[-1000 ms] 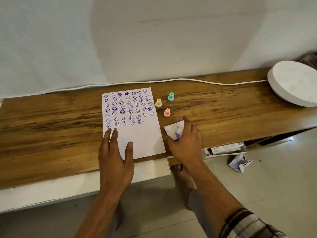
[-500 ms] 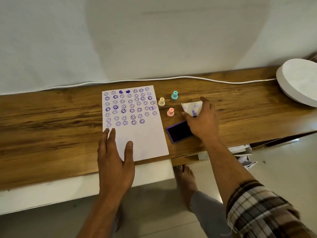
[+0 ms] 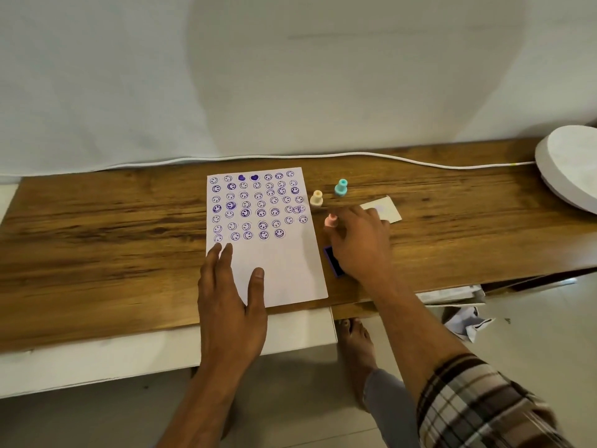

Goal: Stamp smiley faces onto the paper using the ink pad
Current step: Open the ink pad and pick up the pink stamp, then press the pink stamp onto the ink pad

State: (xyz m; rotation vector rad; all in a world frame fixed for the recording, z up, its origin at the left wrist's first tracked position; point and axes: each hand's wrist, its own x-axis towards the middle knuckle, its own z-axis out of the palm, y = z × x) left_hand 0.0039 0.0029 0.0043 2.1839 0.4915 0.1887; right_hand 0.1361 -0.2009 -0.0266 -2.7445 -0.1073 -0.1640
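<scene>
A white paper [image 3: 284, 270] lies on the wooden table [image 3: 106, 240], its upper half filled with rows of purple smiley stamps. My left hand [image 3: 231, 302] rests flat on the paper's lower left corner. The purple ink pad [image 3: 332, 261] lies uncovered to the right of the paper, half hidden under my right hand [image 3: 358, 244]. My right hand's fingertips are at the pink stamp [image 3: 331, 219], which stands upright; a firm grip is not visible. The pad's white lid [image 3: 384, 209] lies just beyond that hand. A yellow stamp [image 3: 317, 198] and a teal stamp [image 3: 340, 187] stand behind.
A white cable [image 3: 355, 155] runs along the table's back edge to a round white object [image 3: 571, 166] at the far right. A white shelf [image 3: 97, 357] juts out below the table's front. Crumpled paper [image 3: 468, 323] and my bare foot [image 3: 355, 344] are on the floor.
My right hand lifted the lid off the ink pad, set it down on the table behind, and has come back left to the pink stamp. My left hand has stayed on the paper.
</scene>
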